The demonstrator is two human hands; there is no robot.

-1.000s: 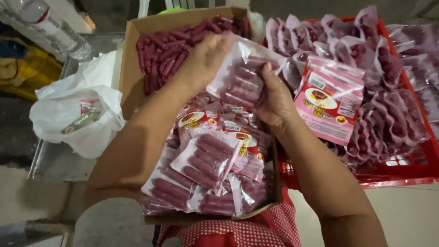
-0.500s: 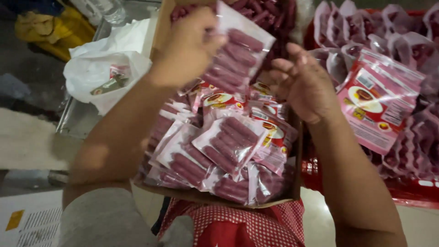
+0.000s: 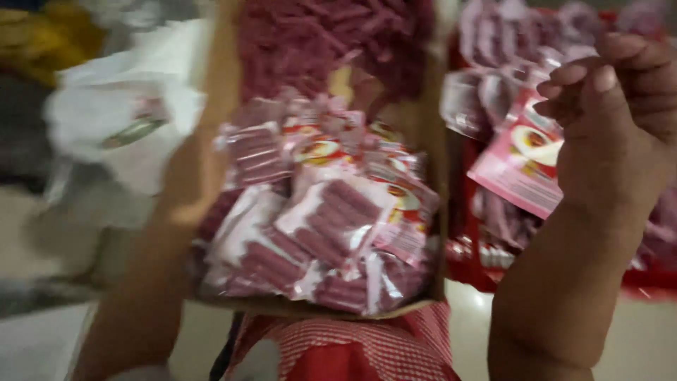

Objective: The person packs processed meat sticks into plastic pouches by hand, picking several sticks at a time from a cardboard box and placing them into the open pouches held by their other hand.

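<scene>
The whole view is motion-blurred. A cardboard box [image 3: 310, 310] sits in front of me, holding several clear packets of red sausages [image 3: 331, 219], with loose red sausages [image 3: 331, 42] at its far end. My left forearm [image 3: 148, 296] runs up along the box's left wall, and its hand is lost in the blur. My right hand [image 3: 620, 113] is raised to the right of the box, fingers loosely curled, with nothing in it. Behind it a pink labelled packet [image 3: 518, 162] lies in a red crate [image 3: 479, 275].
The red crate to the right holds several more sausage packets. A white plastic bag [image 3: 134, 120] lies left of the box. A red checked cloth [image 3: 367, 346] covers my lap under the box's near edge.
The view has swung and closed in on the box. My right hand has risen to the right and curled its fingers. The packet my left hand held up is no longer seen.
</scene>
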